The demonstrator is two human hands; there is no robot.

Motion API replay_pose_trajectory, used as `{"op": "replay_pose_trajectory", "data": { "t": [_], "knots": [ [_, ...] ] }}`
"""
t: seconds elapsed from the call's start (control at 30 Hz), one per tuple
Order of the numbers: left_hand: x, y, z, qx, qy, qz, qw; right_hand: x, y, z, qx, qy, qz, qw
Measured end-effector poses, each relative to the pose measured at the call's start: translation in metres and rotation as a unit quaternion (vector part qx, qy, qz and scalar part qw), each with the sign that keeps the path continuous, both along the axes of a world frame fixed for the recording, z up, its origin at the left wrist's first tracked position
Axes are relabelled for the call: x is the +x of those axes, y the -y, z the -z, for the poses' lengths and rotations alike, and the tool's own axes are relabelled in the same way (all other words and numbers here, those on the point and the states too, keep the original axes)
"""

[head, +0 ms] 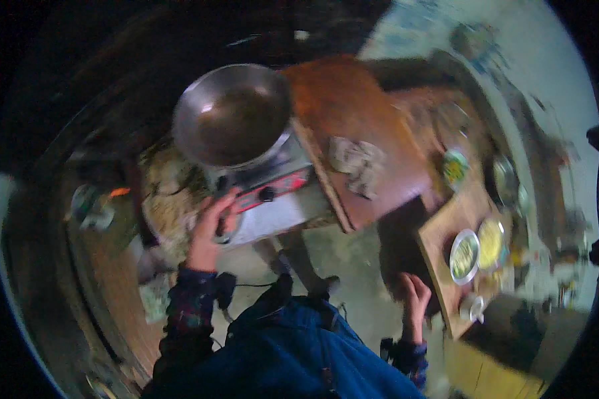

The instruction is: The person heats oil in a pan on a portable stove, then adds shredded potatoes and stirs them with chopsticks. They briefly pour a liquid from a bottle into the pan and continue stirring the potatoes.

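Observation:
A large metal wok [232, 117] sits on a portable cooker with a red front panel [272, 191] and a black knob. My left hand [212, 227] is at the left end of that panel, below the wok's rim. A small dark thing [224, 224] shows at its fingers; blur hides whether they grip it. Lower right, my right hand [415, 294] hangs with fingers curled in, nothing visible in it, beside the edge of a light wooden board [437, 239]. On the board stand a metal bowl of pale green food [464, 257] and a bowl of yellow food [491, 242].
A crumpled cloth [358, 164] lies on a reddish-brown wooden tabletop [364, 104] right of the wok. Behind the board are a bowl of green and yellow food [455, 168] and a metal pan [504, 179]. A white cup [471, 306] is near the board's front corner.

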State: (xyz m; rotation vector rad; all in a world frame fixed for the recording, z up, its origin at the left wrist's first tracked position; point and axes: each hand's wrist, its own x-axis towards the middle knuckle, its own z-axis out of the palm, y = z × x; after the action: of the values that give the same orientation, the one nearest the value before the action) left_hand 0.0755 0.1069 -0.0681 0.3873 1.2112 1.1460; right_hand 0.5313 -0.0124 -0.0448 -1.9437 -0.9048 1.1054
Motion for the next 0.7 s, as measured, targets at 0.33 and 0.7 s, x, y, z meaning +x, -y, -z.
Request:
{"op": "replay_pose_trajectory", "data": {
  "t": [0.33,0.7],
  "knots": [
    [-0.009,0.006,0.019,-0.054,-0.038,0.029,0.997,0.039,-0.044,0.01,0.116,0.026,-0.011,0.993],
    [0.037,0.009,-0.076,0.178,-0.557,-0.261,0.768,0.242,-0.2,0.047,0.099,0.399,-0.098,0.906]
  ]
}}
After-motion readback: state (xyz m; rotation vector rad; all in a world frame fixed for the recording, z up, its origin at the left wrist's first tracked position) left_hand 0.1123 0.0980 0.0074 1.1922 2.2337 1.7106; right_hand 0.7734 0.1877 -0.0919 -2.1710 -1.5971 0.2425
